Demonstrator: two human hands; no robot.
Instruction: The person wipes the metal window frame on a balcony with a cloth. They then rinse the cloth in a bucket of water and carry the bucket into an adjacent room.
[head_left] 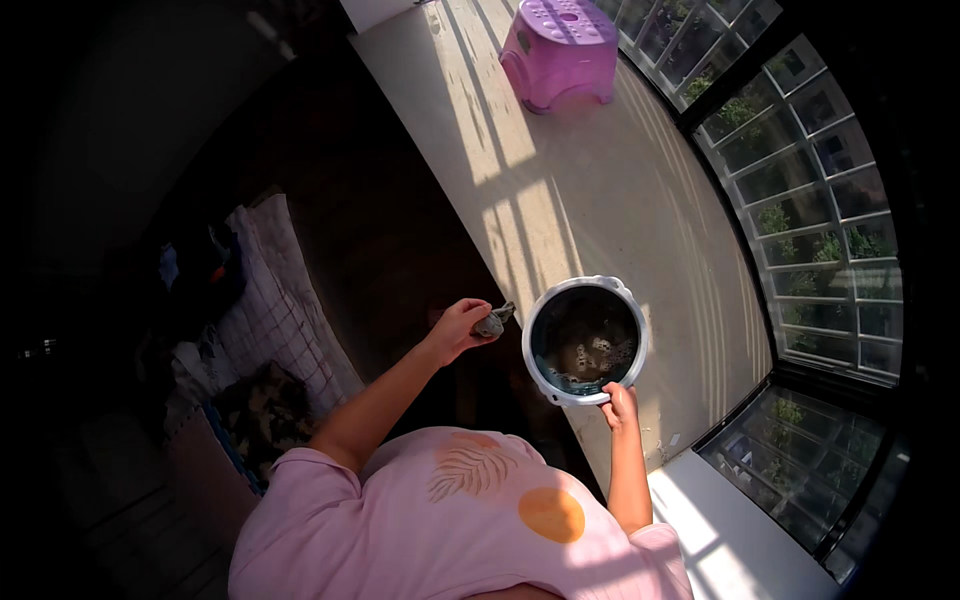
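My left hand [463,330] is closed on a bunched grey-green cloth [493,322], held in front of me just left of a round bucket. The bucket has a pale rim [530,362] and a dark inside with murky water [585,335] and patches of suds or light reflections. My right hand [619,403] grips the near right of that rim, thumb over the edge. The bucket appears over the sunlit window ledge [640,220]; whether it rests there or hangs in my hand I cannot tell. Cloth and bucket are apart.
A pink plastic step stool [565,55] stands at the far end of the ledge. Barred windows [810,200] run along the right. At the left, in shadow, lie a checked cloth [285,300] and a dark mottled furry shape [265,410]. The ledge's left edge drops to a dark area.
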